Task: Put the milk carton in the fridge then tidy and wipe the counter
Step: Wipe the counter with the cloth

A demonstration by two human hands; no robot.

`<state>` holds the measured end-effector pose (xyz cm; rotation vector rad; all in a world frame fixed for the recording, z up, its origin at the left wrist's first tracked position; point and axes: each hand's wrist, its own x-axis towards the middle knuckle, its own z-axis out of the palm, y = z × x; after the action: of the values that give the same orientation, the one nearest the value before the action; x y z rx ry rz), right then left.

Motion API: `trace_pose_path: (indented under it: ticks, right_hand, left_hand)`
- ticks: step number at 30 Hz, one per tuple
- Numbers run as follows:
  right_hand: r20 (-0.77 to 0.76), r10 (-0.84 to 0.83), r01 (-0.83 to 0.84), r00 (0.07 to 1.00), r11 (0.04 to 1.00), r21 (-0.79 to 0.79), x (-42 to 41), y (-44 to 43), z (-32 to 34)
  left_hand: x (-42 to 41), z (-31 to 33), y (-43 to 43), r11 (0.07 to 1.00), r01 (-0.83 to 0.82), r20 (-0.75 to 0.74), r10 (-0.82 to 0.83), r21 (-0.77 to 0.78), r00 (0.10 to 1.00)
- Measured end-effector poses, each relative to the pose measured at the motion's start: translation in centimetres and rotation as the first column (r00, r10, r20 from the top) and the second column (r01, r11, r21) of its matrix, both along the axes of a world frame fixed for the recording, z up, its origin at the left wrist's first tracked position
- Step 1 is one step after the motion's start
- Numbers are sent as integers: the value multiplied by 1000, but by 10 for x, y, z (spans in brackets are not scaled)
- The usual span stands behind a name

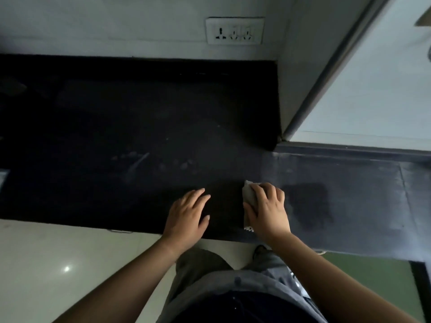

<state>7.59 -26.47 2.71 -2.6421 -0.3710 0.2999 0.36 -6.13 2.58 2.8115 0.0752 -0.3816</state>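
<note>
A black counter [140, 127] fills the middle of the head view, with faint smudges and streaks near its centre. My right hand [268, 208] lies flat on a small grey cloth [248, 194] near the counter's front edge, fingers spread over it and pressing it down. The cloth shows only at the hand's left side. My left hand [189, 212] rests on the bare counter just left of the cloth, fingers relaxed and holding nothing. No milk carton is in view.
A white wall socket [235, 31] sits above the counter's back edge. A pale wall corner with a metal frame [326, 73] stands at the back right. The counter continues right as a dusty grey stretch [349, 183]. Light floor tiles [70, 264] lie below the front edge.
</note>
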Motion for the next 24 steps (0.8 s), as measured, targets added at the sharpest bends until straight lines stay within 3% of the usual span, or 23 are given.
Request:
trace_pose_path:
  ticks: [5, 10, 18, 24]
  right_hand:
    - [40, -187, 188, 982, 982, -33, -28, 78, -4]
    - [116, -150, 160, 982, 984, -80, -60, 98, -12]
    - [102, -359, 368, 928, 925, -93, -26, 106, -11]
    - [125, -109, 121, 986, 988, -93, -37, 122, -12]
  left_hand:
    - [-18, -12, 62, 985, 167, -53, -166, 30, 985]
    - [-17, -21, 94, 936, 348, -21, -347, 55, 938]
    - [-16, -22, 98, 927, 375, -35, -375, 21, 927]
    - [-15, -16, 95, 931, 366, -61, -364, 12, 929]
